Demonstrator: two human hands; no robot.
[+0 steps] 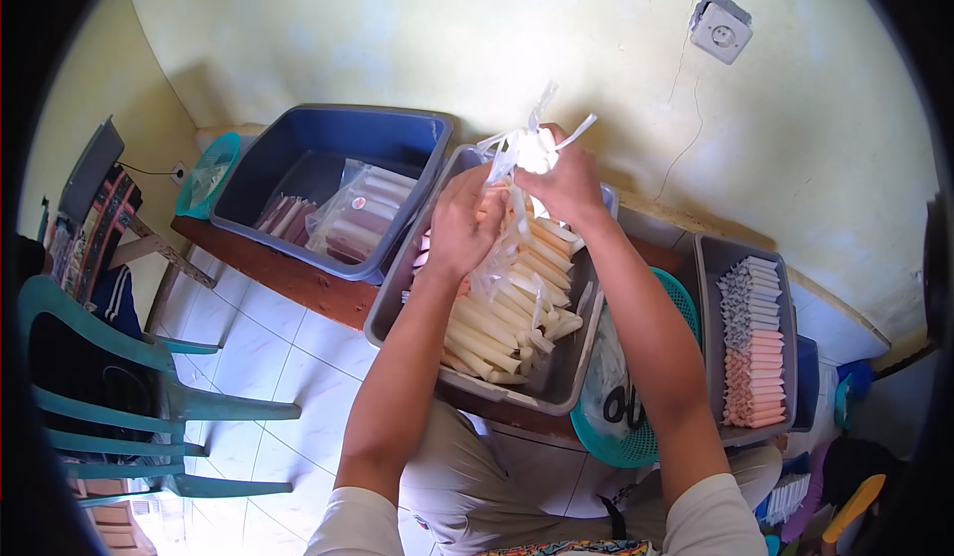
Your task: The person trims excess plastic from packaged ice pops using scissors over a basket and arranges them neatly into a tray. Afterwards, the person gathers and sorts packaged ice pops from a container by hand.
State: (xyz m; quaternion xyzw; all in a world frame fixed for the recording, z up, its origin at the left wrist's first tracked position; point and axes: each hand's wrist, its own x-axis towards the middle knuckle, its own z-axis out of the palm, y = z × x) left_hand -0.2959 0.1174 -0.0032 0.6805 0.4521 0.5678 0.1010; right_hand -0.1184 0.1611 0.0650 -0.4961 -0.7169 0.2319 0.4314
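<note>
My right hand (568, 180) is closed around a small bunch of white plastic-wrapped sticks (537, 151), which look like ice pops, with loose plastic ends poking out above. Just left of it, my left hand (465, 223) has its fingers curled on thin clear plastic (505, 161) at the bunch's side; the fingertips are partly hidden. Both hands are above the far part of a grey tub (568, 397). Cream and pale orange ice pops (487, 325) in clear tubular wrappers lie piled inside it, with loose plastic strips on top.
A blue tub (288, 139) with packed brownish sticks stands left. To the right, a green basket (606, 449) holds black-handled scissors (624, 407) and plastic bags; beyond it, a tub (708, 268) contains stacked grey and pink sticks. A green plastic chair (179, 402) stands at lower left.
</note>
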